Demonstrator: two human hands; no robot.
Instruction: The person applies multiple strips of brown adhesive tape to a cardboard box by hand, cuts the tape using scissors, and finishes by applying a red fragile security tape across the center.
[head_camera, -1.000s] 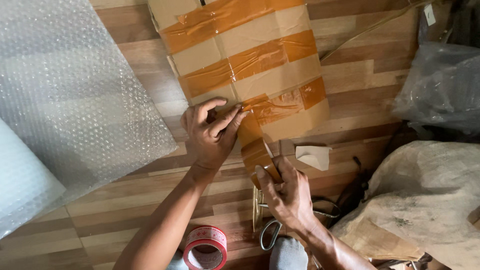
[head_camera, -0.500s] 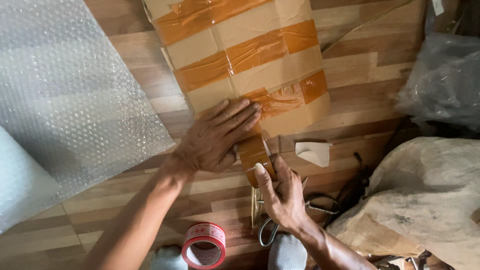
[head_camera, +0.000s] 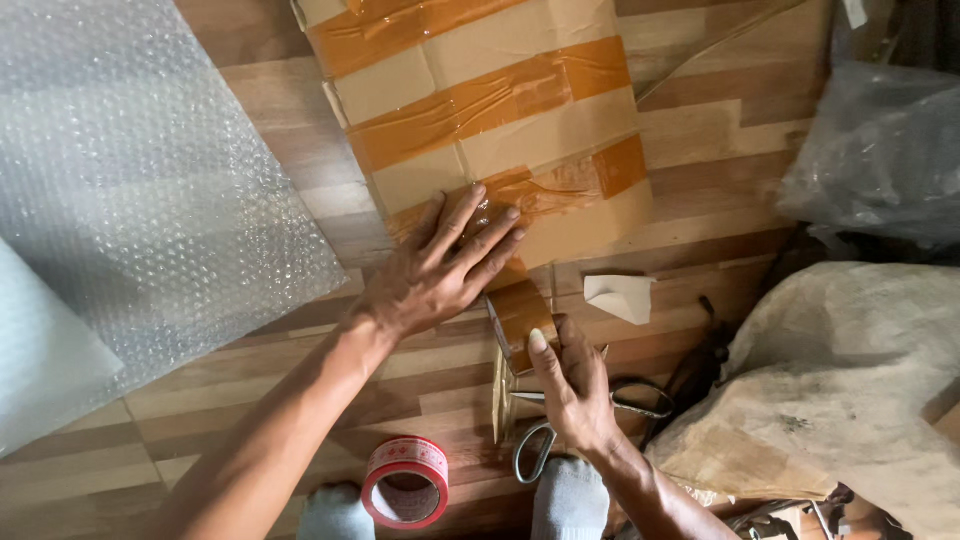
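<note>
A cardboard parcel (head_camera: 520, 130) banded with brown tape lies on the wooden floor. My left hand (head_camera: 440, 270) rests flat with fingers spread on the taped near edge of the parcel. A strip of brown tape (head_camera: 525, 312) runs from that edge back to my right hand (head_camera: 572, 380), which pinches its end with the thumb on top. A thin metal blade (head_camera: 497, 322) shows beside the strip; I cannot tell whether my right hand holds it.
Scissors (head_camera: 532, 450) lie on the floor under my right hand. A red and white tape roll (head_camera: 405, 482) sits near my knees. Bubble wrap (head_camera: 130, 190) covers the left. A white paper scrap (head_camera: 620, 296), plastic bags (head_camera: 880, 150) and a sack (head_camera: 850, 390) are on the right.
My left hand has gone from curled fingers pinching at the tape to lying flat and spread on the parcel's edge. My right hand has stayed on the tape strip.
</note>
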